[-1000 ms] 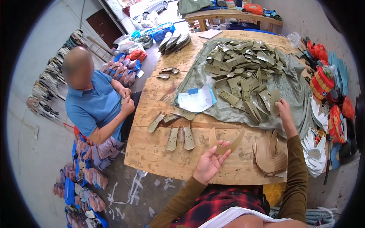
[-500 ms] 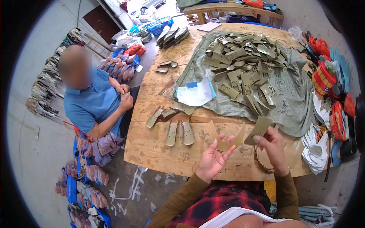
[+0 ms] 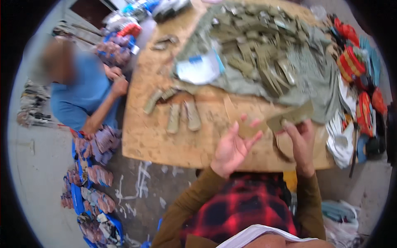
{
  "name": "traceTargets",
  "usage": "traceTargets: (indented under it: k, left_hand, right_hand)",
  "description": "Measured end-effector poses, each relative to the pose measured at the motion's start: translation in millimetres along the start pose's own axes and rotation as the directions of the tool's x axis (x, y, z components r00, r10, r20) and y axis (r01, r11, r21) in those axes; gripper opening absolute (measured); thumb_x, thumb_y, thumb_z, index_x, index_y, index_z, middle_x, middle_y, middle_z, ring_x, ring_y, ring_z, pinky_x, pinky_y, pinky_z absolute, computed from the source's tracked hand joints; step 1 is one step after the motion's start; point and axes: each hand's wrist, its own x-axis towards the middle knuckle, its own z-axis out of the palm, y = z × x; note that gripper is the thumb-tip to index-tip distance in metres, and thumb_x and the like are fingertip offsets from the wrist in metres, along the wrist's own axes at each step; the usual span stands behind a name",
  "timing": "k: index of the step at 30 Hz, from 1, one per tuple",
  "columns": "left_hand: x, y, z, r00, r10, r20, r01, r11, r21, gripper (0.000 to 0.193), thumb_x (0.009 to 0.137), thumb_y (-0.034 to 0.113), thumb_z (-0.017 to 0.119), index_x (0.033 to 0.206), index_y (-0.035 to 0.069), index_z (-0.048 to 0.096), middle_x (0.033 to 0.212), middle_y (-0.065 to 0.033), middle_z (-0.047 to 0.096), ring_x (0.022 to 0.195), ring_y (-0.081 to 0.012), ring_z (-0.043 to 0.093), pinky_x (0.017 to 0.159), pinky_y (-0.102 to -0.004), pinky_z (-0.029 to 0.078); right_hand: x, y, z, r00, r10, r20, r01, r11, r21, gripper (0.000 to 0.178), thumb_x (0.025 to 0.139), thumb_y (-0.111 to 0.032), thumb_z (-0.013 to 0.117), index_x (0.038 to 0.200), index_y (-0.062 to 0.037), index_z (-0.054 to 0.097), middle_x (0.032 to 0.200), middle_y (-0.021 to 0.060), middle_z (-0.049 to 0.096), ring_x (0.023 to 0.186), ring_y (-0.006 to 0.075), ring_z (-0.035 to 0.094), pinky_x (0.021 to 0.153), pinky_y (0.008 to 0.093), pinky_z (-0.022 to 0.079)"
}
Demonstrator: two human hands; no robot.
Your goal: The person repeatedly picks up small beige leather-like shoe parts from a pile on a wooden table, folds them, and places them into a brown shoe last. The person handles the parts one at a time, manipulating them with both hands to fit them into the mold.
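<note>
The picture is blurred by motion. My left hand holds a thin tan curved strip between thumb and fingers, over the table's near edge. Right beside it, my right hand pinches an olive-green plate near its lower edge; the plate lies tilted, almost level. Part of a rounded tan piece shows on the table under my right hand. To the left, two olive pieces stand side by side, with several more curved olive pieces behind them.
A heap of olive plates covers a grey-green cloth on the wooden table. A white paper lies at the cloth's left edge. Another person sits at the left, near bundles on the floor. White gloves hang at the right.
The view has shifted, so the table sits higher in it. My right hand has turned the olive plate from steeply upright to nearly level. My left hand keeps the tan strip.
</note>
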Motion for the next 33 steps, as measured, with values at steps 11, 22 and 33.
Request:
traceTargets:
  k: [11, 22, 33]
  left_hand:
    - [-12, -18, -1, 0.996, -0.029, -0.081, 0.037, 0.994, 0.098, 0.043, 0.106, 0.03, 0.037, 0.143, 0.009, 0.038, 0.137, -0.0114, 0.052, 0.124, -0.0228, 0.052, 0.109, -0.0408, 0.042]
    - [-13, -18, -3, 0.996, -0.028, -0.086, 0.043, 0.984, 0.172, 0.042, 0.106, 0.03, 0.036, 0.143, 0.009, 0.041, 0.134, -0.007, 0.054, 0.12, -0.0189, 0.054, 0.105, -0.0393, 0.044]
    - [-15, -23, -8, 0.998, -0.026, -0.065, 0.036, 0.987, 0.155, 0.043, 0.106, 0.029, 0.038, 0.142, 0.007, 0.041, 0.136, -0.012, 0.053, 0.122, -0.0224, 0.054, 0.107, -0.0392, 0.043]
  right_hand:
    - [-1, 14, 10, 0.891, -0.23, 0.392, 0.421, 0.741, -0.523, 0.028, 0.082, -0.005, 0.072, 0.109, -0.0012, 0.064, 0.09, 0.0108, 0.069, 0.071, 0.021, 0.064, 0.061, 0.0317, 0.049]
    - [1, 16, 13, 0.864, -0.179, 0.471, 0.442, 0.719, -0.537, 0.034, 0.083, -0.007, 0.071, 0.115, -0.0038, 0.062, 0.091, 0.0129, 0.068, 0.072, 0.0278, 0.064, 0.064, 0.0351, 0.051]
    - [-4, 30, 10, 0.857, -0.244, 0.454, 0.486, 0.678, -0.551, 0.031, 0.082, -0.011, 0.074, 0.108, -0.0005, 0.062, 0.084, 0.0138, 0.065, 0.069, 0.0302, 0.062, 0.059, 0.0382, 0.048]
